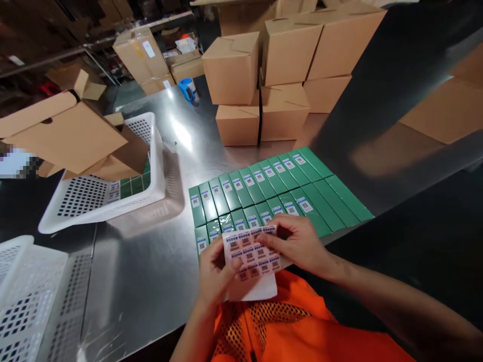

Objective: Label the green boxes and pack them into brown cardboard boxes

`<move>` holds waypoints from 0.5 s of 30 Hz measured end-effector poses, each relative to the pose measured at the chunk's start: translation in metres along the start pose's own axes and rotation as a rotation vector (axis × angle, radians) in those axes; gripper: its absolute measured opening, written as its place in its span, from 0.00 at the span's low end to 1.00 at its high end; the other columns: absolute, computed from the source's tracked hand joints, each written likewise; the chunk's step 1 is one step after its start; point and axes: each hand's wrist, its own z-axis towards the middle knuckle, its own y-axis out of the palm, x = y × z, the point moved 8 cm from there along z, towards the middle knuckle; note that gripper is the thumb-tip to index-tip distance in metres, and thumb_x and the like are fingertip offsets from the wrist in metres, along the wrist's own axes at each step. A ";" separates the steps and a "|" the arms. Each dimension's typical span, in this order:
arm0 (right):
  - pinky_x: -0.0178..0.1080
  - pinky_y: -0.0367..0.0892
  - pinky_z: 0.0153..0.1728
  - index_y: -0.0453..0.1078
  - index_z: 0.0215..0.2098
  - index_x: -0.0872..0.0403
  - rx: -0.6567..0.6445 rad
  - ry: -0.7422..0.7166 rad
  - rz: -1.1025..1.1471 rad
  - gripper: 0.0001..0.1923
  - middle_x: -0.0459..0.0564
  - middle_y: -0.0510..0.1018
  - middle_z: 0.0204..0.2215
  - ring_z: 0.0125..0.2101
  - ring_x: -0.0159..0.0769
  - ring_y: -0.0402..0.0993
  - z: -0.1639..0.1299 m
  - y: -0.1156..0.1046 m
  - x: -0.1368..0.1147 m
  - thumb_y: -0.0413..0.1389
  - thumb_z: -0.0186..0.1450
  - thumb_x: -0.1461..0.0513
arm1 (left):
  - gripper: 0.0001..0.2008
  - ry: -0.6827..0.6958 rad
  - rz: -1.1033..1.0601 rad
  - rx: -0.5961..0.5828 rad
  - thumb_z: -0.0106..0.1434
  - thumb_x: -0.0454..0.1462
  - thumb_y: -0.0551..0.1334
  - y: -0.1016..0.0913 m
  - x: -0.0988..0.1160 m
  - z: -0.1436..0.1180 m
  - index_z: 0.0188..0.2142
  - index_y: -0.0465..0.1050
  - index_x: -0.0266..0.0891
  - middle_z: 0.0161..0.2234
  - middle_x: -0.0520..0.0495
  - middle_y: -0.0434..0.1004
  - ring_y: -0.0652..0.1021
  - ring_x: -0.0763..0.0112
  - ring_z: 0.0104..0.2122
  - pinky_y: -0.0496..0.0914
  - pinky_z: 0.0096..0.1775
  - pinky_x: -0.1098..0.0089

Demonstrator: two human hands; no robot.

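Both hands grip one sticker sheet (252, 261): left hand (216, 274) at 7 o'clock, right hand (298, 244) at 2, green boxes (264, 193) right behind.

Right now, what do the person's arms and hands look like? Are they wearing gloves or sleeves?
No gloves and no sleeves: the left hand and right hand are bare, and so are both forearms. No rings, watch or bracelet show. Below the arms there is a bright orange vest with a mesh panel of small holes.
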 end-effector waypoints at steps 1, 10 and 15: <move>0.34 0.59 0.20 0.72 0.22 0.53 -0.002 0.028 0.020 0.17 0.43 0.69 0.19 0.20 0.29 0.63 0.000 0.001 0.003 0.65 0.61 0.51 | 0.19 -0.039 0.051 0.007 0.55 0.51 0.70 0.000 -0.002 -0.001 0.35 0.84 0.37 0.31 0.43 0.82 0.78 0.62 0.32 0.73 0.35 0.68; 0.40 0.75 0.35 0.76 0.45 0.50 -0.116 0.253 0.454 0.18 0.46 0.80 0.29 0.32 0.37 0.78 -0.001 0.007 0.027 0.66 0.57 0.56 | 0.21 -0.260 -0.048 0.157 0.54 0.52 0.70 0.001 -0.016 -0.008 0.26 0.79 0.34 0.20 0.50 0.71 0.71 0.72 0.21 0.67 0.25 0.73; 0.42 0.73 0.40 0.77 0.36 0.49 0.010 -0.053 0.199 0.05 0.49 0.79 0.36 0.37 0.38 0.76 -0.003 -0.009 0.003 0.64 0.64 0.57 | 0.26 -0.291 -0.007 0.161 0.49 0.55 0.72 0.002 -0.017 -0.008 0.18 0.70 0.34 0.19 0.54 0.63 0.63 0.78 0.19 0.60 0.22 0.76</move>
